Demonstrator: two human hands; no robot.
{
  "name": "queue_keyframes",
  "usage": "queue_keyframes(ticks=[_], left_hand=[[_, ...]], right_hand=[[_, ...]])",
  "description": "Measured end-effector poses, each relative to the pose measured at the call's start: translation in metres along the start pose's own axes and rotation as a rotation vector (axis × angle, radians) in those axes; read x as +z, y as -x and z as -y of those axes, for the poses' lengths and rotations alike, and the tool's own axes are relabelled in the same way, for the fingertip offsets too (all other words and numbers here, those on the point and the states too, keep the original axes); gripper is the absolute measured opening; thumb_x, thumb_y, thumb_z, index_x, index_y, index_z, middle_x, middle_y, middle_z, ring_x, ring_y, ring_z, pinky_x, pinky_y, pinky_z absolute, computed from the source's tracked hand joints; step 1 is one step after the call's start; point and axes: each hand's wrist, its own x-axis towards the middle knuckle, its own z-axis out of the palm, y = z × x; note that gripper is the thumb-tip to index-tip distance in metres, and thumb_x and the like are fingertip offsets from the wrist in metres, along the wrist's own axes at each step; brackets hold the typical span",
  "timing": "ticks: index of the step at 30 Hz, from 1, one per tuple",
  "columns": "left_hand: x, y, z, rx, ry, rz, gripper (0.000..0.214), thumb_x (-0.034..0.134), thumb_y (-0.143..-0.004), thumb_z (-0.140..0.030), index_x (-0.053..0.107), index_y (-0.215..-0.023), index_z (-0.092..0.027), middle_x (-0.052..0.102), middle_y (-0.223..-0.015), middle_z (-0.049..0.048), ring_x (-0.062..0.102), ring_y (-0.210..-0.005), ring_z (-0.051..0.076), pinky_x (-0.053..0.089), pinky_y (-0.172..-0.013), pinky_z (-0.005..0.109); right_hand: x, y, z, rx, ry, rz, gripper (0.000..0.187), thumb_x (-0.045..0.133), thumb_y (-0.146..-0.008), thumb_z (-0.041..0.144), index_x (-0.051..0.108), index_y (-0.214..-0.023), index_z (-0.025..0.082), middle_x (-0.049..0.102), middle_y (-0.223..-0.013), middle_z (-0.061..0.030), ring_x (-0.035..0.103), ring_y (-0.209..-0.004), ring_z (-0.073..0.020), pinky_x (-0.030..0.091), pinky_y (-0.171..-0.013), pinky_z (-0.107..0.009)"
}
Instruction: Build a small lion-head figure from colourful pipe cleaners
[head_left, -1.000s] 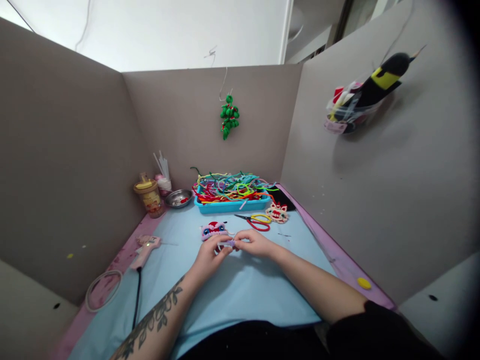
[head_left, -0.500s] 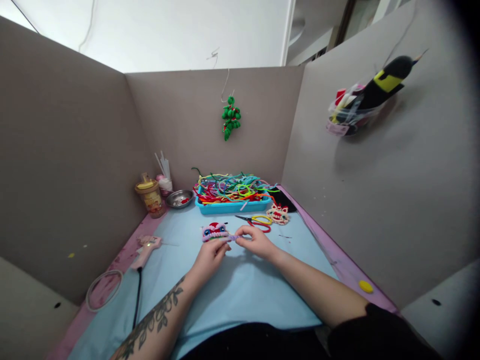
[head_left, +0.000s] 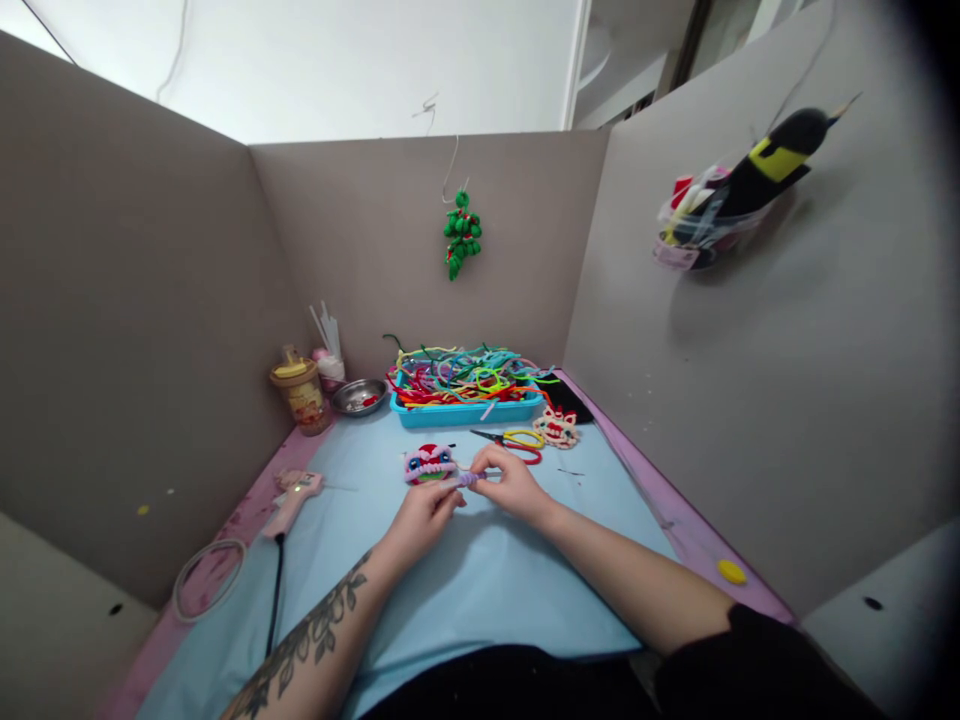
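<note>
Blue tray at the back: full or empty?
Full. Colorful fuzzy strands heap above the rim of the blue tray, some sticking out past its edges. Cannot tell how deep they go.

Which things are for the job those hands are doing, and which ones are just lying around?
Belongs, it seems:
purple piece, held by left hand and right hand
pink-and-red figure near the left hand
probably the fuzzy stems in the blue tray
perhaps the scissors

Just around, probably:
yellow disc at the right
lidded cup
green ornament, hanging
</note>
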Motion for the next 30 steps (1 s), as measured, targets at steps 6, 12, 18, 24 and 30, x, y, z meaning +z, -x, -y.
queue_keyframes(ticks=[6,12,18,24,30], left_hand=[[0.001,0.000,0.000,-0.039,0.000,0.036,0.025,0.045,-0.087,-0.021,0.068,-0.081,-0.015,0.064,-0.066,0.0037,0.056,-0.059,0.013,0.042,-0.055,0.021],[0.001,0.001,0.000,-0.043,0.004,0.039,0.026,0.044,-0.087,-0.022,0.068,-0.081,-0.014,0.063,-0.065,0.0035,0.055,-0.058,0.013,0.040,-0.055,0.022],[0.003,0.002,0.002,-0.018,0.008,0.053,0.027,0.043,-0.088,-0.022,0.067,-0.080,-0.015,0.062,-0.065,0.0032,0.055,-0.058,0.012,0.041,-0.056,0.021],[0.003,0.001,0.002,0.008,-0.014,0.022,0.024,0.050,-0.087,-0.027,0.068,-0.099,-0.017,0.067,-0.075,0.0039,0.058,-0.066,0.015,0.043,-0.060,0.024],[0.004,0.001,0.004,-0.036,0.018,-0.041,0.026,0.049,-0.088,-0.031,0.071,-0.090,-0.017,0.070,-0.074,0.0032,0.061,-0.067,0.015,0.044,-0.062,0.024]], right_hand=[[0.007,0.003,-0.006,-0.005,0.018,-0.062,0.015,0.067,-0.070,0.021,0.053,-0.064,0.019,0.057,-0.070,-0.0004,0.054,-0.070,-0.0158,0.042,-0.068,-0.028],[0.013,0.005,-0.013,0.067,0.059,-0.082,0.017,0.068,-0.068,0.020,0.051,-0.064,0.019,0.057,-0.068,0.0010,0.053,-0.068,-0.0146,0.041,-0.065,-0.026],[0.016,0.006,-0.014,0.103,0.095,-0.100,0.019,0.066,-0.068,0.019,0.049,-0.063,0.019,0.055,-0.067,0.0017,0.051,-0.067,-0.0142,0.039,-0.063,-0.026],[0.016,0.007,-0.011,0.079,0.102,-0.111,0.019,0.064,-0.067,0.014,0.046,-0.062,0.019,0.054,-0.067,0.0015,0.051,-0.068,-0.0146,0.038,-0.063,-0.026],[0.020,0.009,-0.008,0.024,0.100,-0.087,0.019,0.061,-0.066,0.009,0.046,-0.062,0.020,0.056,-0.071,0.0004,0.052,-0.070,-0.0146,0.040,-0.065,-0.026]])
